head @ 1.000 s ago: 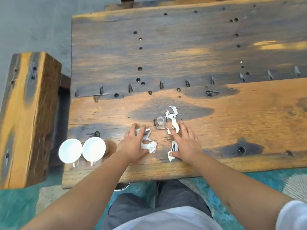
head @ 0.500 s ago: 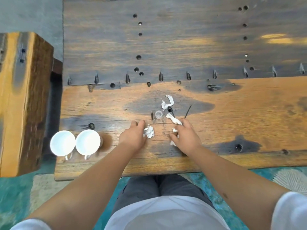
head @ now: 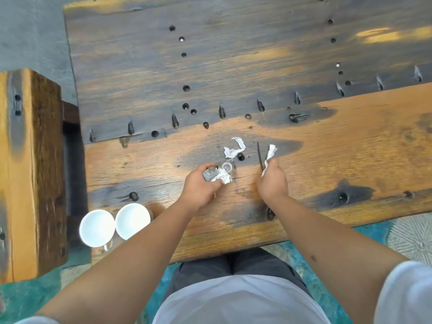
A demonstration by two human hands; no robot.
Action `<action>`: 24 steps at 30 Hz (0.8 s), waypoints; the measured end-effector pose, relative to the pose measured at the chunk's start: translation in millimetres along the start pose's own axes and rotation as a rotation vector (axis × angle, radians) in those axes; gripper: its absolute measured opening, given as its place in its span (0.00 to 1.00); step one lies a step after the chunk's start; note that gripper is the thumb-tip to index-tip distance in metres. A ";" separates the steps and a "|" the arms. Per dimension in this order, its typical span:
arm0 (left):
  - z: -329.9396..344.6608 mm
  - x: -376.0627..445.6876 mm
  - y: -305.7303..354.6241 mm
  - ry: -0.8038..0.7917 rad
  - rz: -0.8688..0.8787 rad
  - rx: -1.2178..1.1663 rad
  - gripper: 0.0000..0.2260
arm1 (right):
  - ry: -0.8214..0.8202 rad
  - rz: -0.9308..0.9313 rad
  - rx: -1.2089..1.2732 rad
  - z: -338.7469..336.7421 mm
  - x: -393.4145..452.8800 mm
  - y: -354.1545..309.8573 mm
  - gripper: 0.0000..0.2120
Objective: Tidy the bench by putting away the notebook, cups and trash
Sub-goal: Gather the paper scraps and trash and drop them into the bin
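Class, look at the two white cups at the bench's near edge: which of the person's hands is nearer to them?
Left. The left hand sits just right of the two white cups and further up the bench; the right hand lies further right.

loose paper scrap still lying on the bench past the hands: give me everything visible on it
The loose paper scrap is white, thin and crumpled, looking like tissue or torn paper. It is twisted into a rough hook: a narrow strip curls up and over at the far end, and a wider wad sits at the near left. It lies flat on the wooden bench, on a dark stain, apart from both hands. A small dark round object sits at its near right edge; whether they touch is unclear. A small clear container lies just nearer.
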State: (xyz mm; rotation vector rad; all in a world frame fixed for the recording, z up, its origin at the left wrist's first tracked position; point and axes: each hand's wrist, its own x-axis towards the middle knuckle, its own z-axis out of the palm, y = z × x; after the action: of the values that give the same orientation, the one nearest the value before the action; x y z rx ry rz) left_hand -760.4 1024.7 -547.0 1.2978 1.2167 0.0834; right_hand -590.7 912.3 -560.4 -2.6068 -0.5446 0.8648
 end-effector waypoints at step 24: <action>7.1 25.0 -14.6 -0.059 0.253 0.312 0.29 | -0.531 -0.922 -0.455 21.6 90.9 -84.9 0.30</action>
State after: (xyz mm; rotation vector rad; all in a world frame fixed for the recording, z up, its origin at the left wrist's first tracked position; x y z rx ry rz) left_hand -752.7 1030.9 -575.1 1.7125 1.0372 0.0381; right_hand -557.9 1031.6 -585.1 -1.9885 -2.0611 1.1404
